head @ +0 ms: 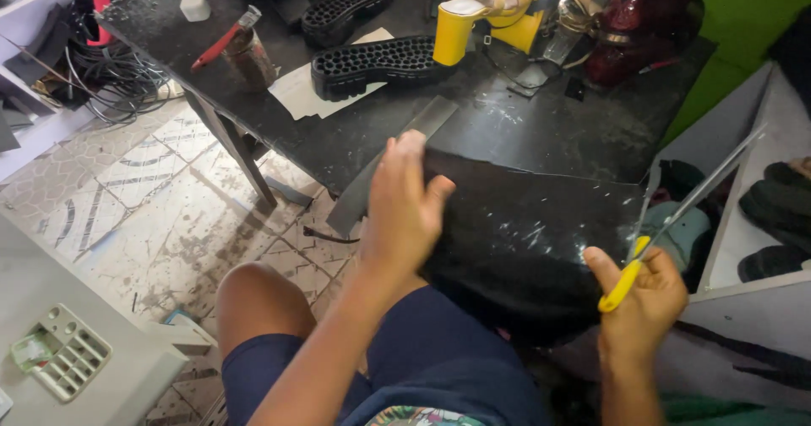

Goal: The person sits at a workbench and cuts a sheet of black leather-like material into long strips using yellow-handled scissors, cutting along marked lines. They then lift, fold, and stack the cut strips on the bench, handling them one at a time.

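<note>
My left hand (404, 206) rests flat on the left edge of a large black rubber sheet (524, 240) that drapes from the black worktable (541, 126) onto my lap. My right hand (644, 303) is closed around the yellow handles of a pair of scissors (676, 215), whose long metal blades point up and to the right, beside the sheet's right edge. A grey strip (384, 168) lies under the sheet's left side and hangs off the table edge.
On the table stand two black treaded shoe soles (376, 64), a yellow block-heeled sandal (481, 16), a dark red shiny shoe (638, 24), a glue jar with a red brush (245, 50) and a white sheet of paper (296, 92). Shelves with shoes are at right, tangled cables at upper left.
</note>
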